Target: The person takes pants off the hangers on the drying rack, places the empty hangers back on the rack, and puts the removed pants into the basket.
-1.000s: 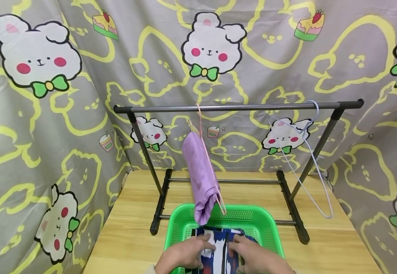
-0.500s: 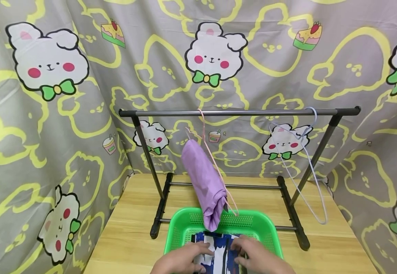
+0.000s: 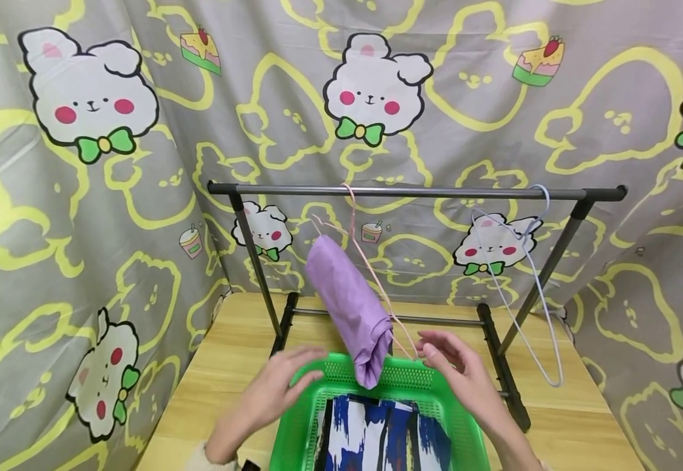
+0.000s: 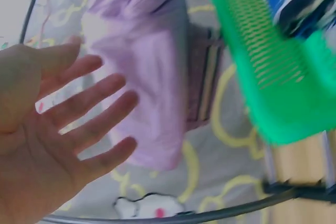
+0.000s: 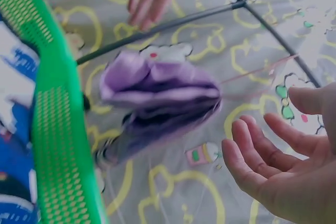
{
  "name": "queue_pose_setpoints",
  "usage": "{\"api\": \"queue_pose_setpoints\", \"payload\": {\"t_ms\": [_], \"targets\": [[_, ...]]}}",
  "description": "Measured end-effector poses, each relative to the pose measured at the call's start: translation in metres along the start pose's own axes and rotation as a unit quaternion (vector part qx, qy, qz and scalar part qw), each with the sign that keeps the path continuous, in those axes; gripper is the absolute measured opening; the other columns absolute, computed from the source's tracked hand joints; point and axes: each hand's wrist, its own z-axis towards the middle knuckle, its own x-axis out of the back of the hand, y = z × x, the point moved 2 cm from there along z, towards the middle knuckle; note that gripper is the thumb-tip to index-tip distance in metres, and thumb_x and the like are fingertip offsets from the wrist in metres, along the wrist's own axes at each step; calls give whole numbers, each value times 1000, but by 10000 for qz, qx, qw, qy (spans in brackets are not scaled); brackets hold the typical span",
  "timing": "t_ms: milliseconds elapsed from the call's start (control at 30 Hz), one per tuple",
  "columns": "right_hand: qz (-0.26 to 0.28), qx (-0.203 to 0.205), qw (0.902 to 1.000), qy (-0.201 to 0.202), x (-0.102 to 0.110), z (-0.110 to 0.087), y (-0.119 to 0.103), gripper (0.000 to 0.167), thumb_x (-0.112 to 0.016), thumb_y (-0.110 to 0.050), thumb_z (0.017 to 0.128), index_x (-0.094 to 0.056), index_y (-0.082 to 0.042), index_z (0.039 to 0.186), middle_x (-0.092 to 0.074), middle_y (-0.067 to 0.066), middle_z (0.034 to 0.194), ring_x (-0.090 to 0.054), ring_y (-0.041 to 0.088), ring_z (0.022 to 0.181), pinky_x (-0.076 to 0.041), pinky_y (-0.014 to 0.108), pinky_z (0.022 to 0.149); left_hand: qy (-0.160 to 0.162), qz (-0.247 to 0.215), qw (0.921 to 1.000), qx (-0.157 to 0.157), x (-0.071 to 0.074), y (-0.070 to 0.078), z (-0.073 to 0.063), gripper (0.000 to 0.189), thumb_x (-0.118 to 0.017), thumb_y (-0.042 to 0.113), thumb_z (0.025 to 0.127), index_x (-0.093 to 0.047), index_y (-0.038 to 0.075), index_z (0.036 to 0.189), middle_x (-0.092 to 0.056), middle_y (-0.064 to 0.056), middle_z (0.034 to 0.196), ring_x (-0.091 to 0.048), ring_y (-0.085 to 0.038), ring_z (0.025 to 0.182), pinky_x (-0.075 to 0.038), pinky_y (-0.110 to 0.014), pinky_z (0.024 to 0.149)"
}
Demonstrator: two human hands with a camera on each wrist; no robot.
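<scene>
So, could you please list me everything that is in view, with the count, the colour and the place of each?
Curtain: at least 1, grey with yellow outlines and rabbits, behind and beside the table
Table: 1, light wood, under the rack
Rack: 1, dark grey, on the table
Pink hanger: 1, pink, on the rack's bar
Blue hanger: 1, pale blue, bar's right end
Purple cloth: 1, purple, on the pink hanger
Striped piece: dark, behind the purple cloth; perhaps part of it
Basket: 1, green, at the front
Patterned cloth: count unclear, blue, white and black, in the basket
Sleeve: 1, cream, left forearm
Left hand: 1, at the basket's left
Right hand: 1, by the pink hanger's lower end
</scene>
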Motion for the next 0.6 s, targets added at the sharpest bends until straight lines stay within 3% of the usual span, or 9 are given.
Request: {"api": "queue_pose_setpoints", "payload": {"t_ms": [167, 367, 467, 600], "targets": [[207, 13, 9998, -21, -6, 12, -15, 38, -55, -22, 108, -56, -1, 138, -66, 24, 122, -70, 24, 107, -58, 37, 91, 908, 258, 9948, -393, 37, -6, 33, 49, -70, 18, 97, -57, 8, 144, -51, -13, 151, -50, -34, 136, -41, -55, 111], [279, 14, 9995, -132, -16, 22, -26, 39, -59, -21, 106, -56, -2, 140, -68, 24, 119, -71, 25, 104, -57, 29, 91, 1738, 540, 9809, -682, 79, -7, 71, 57, -70, 16, 96, -52, 7, 149, -35, -15, 162, -38, -37, 145, -30, -61, 116], [470, 113, 9985, -256, -20, 26, -29, 41, -59, -16, 106, -54, 2, 142, -68, 27, 117, -72, 29, 101, -57, 29, 90, 1965, 824, 9746, -683, 97, -7, 87, 60, -68, 19, 97, -48, 9, 153, -28, -13, 166, -31, -36, 149, -26, -62, 118], [868, 208, 9943, -587, -26, 32, -30, 43, -54, -8, 106, -47, 9, 145, -66, 32, 114, -72, 28, 95, -59, 31, 87, 2000, 1229, 9708, -490, 114, -8, 107, 63, -63, 27, 102, -39, 15, 159, -19, -10, 170, -20, -33, 154, -16, -71, 117]]}}
